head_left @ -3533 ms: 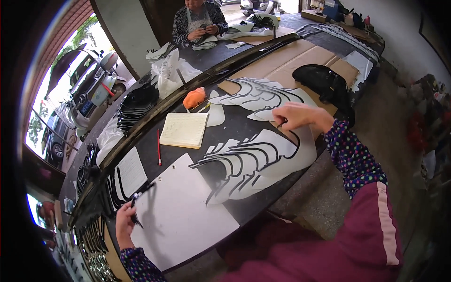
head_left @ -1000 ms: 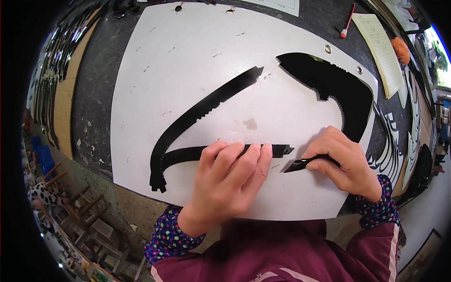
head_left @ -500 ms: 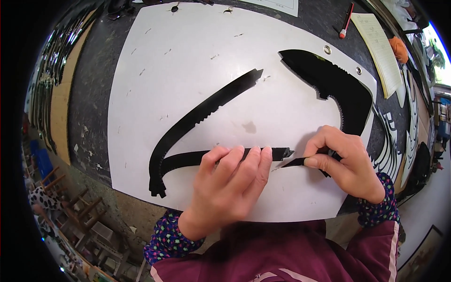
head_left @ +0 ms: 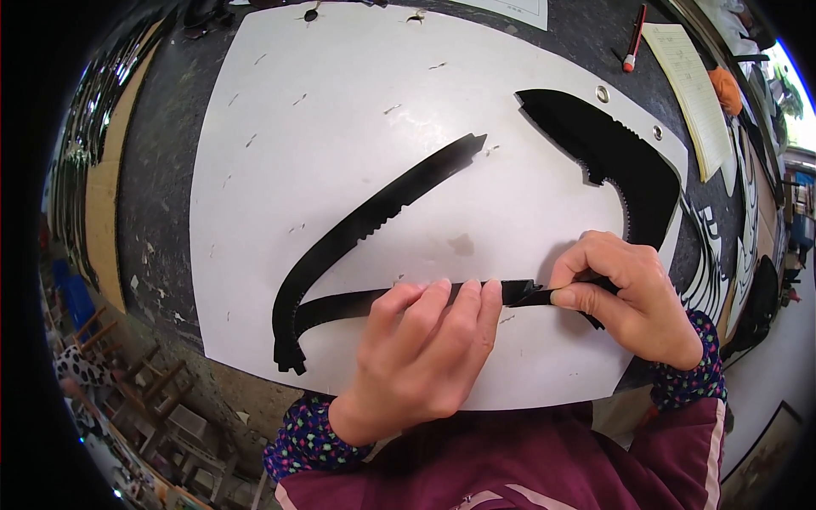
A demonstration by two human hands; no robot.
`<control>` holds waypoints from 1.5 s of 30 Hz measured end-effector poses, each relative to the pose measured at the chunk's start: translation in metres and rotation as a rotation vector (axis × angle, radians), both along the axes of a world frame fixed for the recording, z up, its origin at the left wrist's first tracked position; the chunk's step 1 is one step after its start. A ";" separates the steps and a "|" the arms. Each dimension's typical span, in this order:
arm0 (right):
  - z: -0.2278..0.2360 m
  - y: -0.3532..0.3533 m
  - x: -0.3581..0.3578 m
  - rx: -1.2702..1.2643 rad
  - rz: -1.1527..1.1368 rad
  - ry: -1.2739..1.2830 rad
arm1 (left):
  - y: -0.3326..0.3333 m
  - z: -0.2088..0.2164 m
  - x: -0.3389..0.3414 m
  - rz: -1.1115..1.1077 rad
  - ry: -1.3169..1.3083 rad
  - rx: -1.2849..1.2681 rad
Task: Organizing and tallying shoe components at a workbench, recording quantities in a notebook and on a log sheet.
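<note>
Left hand (head_left: 421,353): fingertips side by side, pressing the forked piece (head_left: 357,223) onto the board (head_left: 510,212); thumb hidden, so I can't tell whether it pinches.
Right hand (head_left: 625,293): thumb and forefinger pinch a black tip (head_left: 533,299) — just right of the left fingers.
Hooked piece (head_left: 653,183): above the right grip, running down behind it.
Meeting ends: best kept flat and edge-aligned, with firm left pressure and small right-hand shifts.
Under the right hand: hidden — whether tip and hooked piece join; which end overlaps is unclear.
</note>
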State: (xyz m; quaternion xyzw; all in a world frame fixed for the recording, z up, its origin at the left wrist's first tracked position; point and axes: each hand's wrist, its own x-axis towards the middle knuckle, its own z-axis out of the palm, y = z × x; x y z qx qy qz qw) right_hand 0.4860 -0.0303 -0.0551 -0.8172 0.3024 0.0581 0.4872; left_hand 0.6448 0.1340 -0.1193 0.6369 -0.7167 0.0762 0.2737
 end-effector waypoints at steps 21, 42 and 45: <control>-0.018 0.031 -0.020 -0.424 0.019 -0.172 | 0.007 -0.002 -0.002 0.019 0.013 -0.010; -0.034 0.029 -0.049 -0.851 0.213 -0.419 | 0.007 0.004 -0.008 0.027 0.035 0.028; -0.032 0.028 -0.053 -0.826 0.167 -0.468 | 0.005 0.004 -0.006 0.019 0.033 0.033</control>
